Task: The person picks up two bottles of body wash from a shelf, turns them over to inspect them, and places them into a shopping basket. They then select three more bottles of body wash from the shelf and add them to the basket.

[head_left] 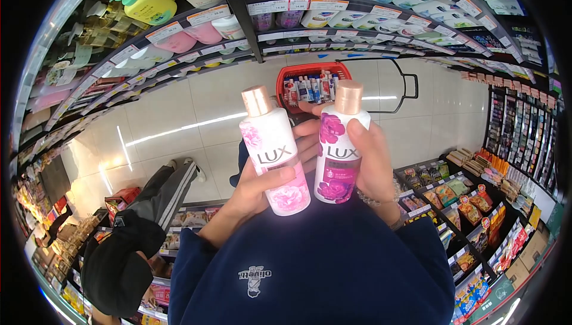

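Two white LUX bottles with rose-gold caps are held side by side before my chest, labels facing up. My left hand (253, 191) is closed round the light pink bottle (275, 158), its thumb across the label. Round the magenta-flowered bottle (338, 167) my right hand (370, 152) is closed, thumb near the bottle's shoulder and a beaded bracelet at the wrist. Some fingers are hidden behind the bottles. Both bottles tilt slightly and appear apart from each other.
Beyond the bottles, a red basket (286, 75) holding several small packages stands on the tiled floor (220, 95). Shelves of bottles (357, 12) run across the top. Snack racks (459, 206) are at the right. Another person (122, 259) is at the lower left.
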The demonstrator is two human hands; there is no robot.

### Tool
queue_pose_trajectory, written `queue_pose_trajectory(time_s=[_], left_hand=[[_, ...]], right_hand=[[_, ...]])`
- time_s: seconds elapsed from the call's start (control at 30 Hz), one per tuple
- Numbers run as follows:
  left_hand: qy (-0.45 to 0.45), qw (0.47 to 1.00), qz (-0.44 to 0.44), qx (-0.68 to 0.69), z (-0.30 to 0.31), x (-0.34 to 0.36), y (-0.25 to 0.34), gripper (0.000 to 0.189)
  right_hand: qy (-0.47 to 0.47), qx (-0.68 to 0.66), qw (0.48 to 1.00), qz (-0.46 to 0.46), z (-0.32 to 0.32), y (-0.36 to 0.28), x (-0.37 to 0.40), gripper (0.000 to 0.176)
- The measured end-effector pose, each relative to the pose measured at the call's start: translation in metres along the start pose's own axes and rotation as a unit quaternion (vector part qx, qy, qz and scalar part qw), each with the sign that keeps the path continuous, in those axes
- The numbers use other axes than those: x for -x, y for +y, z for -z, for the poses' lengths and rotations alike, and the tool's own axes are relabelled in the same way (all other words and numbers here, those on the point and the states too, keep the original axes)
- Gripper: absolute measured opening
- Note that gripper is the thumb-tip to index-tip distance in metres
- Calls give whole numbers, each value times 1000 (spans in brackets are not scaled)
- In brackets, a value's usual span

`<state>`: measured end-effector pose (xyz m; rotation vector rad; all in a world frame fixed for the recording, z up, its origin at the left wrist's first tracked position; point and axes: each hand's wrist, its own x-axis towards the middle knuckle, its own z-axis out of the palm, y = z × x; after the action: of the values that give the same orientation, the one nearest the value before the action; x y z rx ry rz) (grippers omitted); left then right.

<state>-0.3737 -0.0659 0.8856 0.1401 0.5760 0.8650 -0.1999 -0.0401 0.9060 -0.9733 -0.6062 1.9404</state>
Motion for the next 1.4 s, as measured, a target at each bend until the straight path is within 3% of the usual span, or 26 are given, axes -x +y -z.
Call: queue_pose_trajectory(time_s=[0.07,0.17,0.47,0.6,0.7,0.8,0.9,1.07,1.17,1.4], left_hand=[[-32,999,1,0,6,1,0,71],[-19,999,2,-36,8,3,-3,69],[-79,994,50,54,24,1,-8,72],[-31,998,40,39,20,-2,-5,82],[-105,985,91,99,33,-2,-4,78],[-80,990,97,70,35,0,-5,81],[-89,989,96,75,38,0,-7,82],[-69,989,85,101,49,3,-10,68],[-33,990,73,113,46,3,-7,61],[3,989,90,116,52,3,-8,56]], right_hand=[[8,9,1000,-3,-1,1,2,43],[11,50,998,-19,-1,4,4,44],[-21,54,997,-48,-3,0,8,40],[23,-15,998,-50,-4,5,-4,41],[19,-51,998,-44,-10,3,-7,42],[36,12,998,-42,-7,12,-11,41],[36,-11,998,-52,-5,10,-13,40],[71,-26,994,-77,-11,9,-15,39],[83,38,994,-63,-9,15,-16,39],[108,69,991,-43,-4,24,-16,45]])
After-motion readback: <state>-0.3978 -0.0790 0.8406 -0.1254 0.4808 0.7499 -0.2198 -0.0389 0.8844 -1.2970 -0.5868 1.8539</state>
